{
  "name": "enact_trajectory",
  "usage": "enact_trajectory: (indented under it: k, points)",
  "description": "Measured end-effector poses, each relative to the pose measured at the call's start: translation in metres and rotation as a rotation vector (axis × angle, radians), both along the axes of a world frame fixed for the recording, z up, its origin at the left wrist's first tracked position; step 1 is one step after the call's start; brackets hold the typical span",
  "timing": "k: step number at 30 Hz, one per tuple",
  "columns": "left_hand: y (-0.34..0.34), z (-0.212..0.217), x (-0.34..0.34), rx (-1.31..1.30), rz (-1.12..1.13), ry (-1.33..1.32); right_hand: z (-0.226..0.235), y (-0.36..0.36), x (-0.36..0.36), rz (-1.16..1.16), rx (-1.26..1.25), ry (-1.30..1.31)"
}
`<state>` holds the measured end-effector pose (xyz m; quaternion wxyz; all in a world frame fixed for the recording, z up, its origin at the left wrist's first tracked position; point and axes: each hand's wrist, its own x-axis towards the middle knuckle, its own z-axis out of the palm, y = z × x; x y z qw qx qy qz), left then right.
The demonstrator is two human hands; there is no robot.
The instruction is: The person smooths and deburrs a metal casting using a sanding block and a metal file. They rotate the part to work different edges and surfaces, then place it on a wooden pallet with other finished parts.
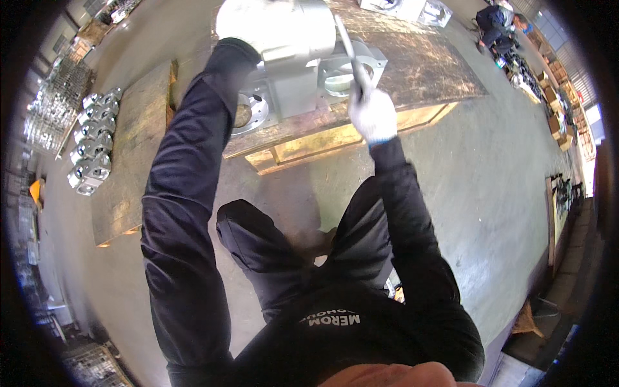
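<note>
My right hand (374,116), in a white glove, is closed around a long, narrow grey file-like metal tool (351,55), which points away and up past the side of a large silvery metal casting (290,84). My left arm reaches to the casting's left side. There my white-gloved left hand (236,24) merges with the glare, and its fingers cannot be made out. The casting has a rounded, bright top and flanged sides with round openings. It rests on a worn wooden pallet (425,71).
Another wooden pallet (122,174) lies to the left, with rows of silvery castings (90,142) beside it. More metal parts (435,13) sit at the far edge of the work pallet. A person (500,29) bends over at the far right, near stacked boxes (558,122).
</note>
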<state>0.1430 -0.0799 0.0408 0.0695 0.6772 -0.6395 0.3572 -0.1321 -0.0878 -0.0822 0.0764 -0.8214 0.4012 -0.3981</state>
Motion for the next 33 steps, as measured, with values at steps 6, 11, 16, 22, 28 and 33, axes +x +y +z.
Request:
enact_trajectory:
  k: [6,11,16,22,28,33]
  points:
    - [-0.007,-0.006,0.021,0.008,0.062,-0.052,-0.005,0.028,-0.007,-0.02,0.264,0.125]
    - [-0.001,-0.016,0.044,-0.214,-0.11,-0.224,0.007,0.002,0.002,-0.07,-0.035,0.015]
    - [-0.007,-0.037,0.067,0.029,0.211,-0.208,0.0,0.012,-0.013,-0.018,0.132,-0.078]
    - [-0.013,-0.04,0.075,-0.157,0.11,-0.022,-0.016,-0.014,-0.016,0.015,0.068,-0.263]
    - [0.007,0.015,0.014,-0.343,-0.131,0.599,-0.02,-0.013,-0.021,0.112,0.145,-0.415]
    - [0.022,0.038,-0.013,-0.29,-0.224,0.651,0.008,-0.025,-0.02,0.09,0.32,-0.346]
